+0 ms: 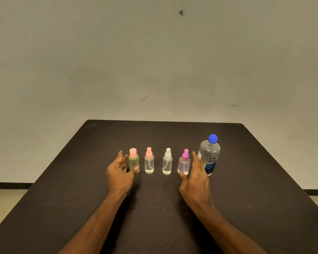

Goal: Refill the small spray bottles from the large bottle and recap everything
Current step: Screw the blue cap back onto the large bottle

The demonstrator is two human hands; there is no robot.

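Start of refill, every cap on: left grip (pixel 118 171) open beside yellow-tinted pink-capped small bottle (pixel 134 160), right grip (pixel 195 176) open between purple-topped clear spray bottle (pixel 184 163) and large blue-capped clear bottle (pixel 209 155) on dark counter (pixel 255 171); next likely uncapping

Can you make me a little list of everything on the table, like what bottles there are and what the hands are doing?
surface: dark table
row, left to right: yellow bottle with pink cap; clear bottle with peach sprayer; clear bottle with white sprayer; bottle with purple sprayer; large bottle with blue cap
caps: all on
bottles: all upright
left hand: open beside the yellow bottle, thumb at its base
right hand: open between the purple-sprayer bottle and the large bottle
held: nothing
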